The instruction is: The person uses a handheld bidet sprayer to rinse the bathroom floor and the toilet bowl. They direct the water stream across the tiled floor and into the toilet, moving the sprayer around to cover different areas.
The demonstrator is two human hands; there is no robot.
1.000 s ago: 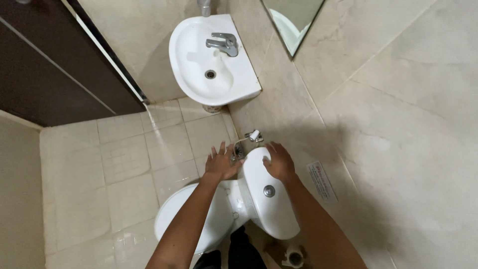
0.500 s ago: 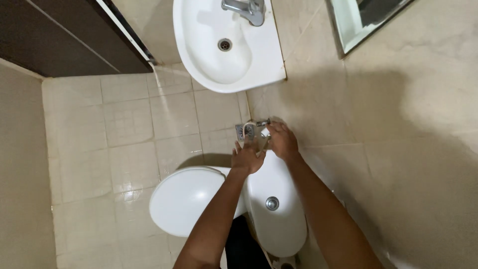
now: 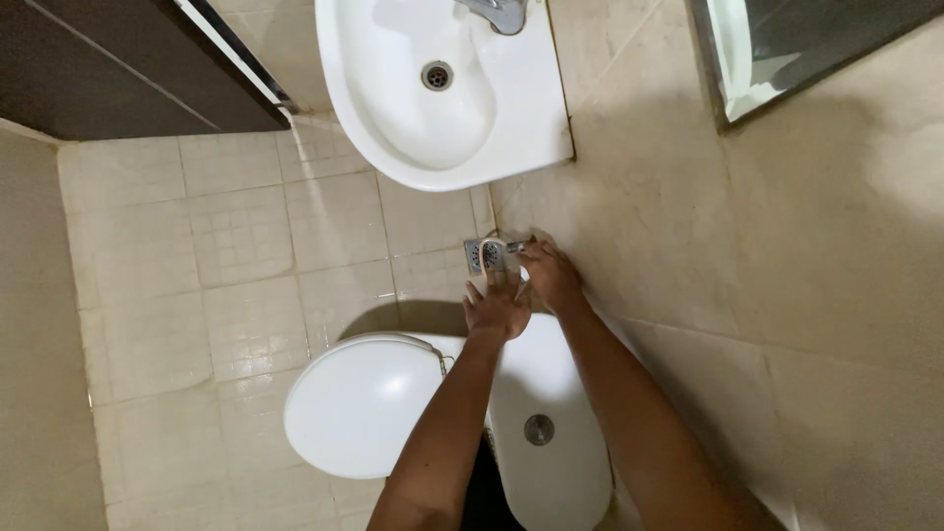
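Head view. Both hands work at a small metal valve [image 3: 492, 254] on the wall, at 12 o'clock from the toilet tank [image 3: 551, 433]. Left hand [image 3: 497, 307] lies just below it, fingers [image 3: 489, 281] extended and touching. Right hand [image 3: 551, 275] at its 3 o'clock, fingers curled, grip unclear. Step looks like turning the valve; next needs a firmer pinch. Sink [image 3: 442, 88] above, toilet lid [image 3: 359, 403] at 8 o'clock.

A white washbasin [image 3: 393, 108] hangs above the closed toilet lid [image 3: 359, 403] and cistern [image 3: 551, 442].
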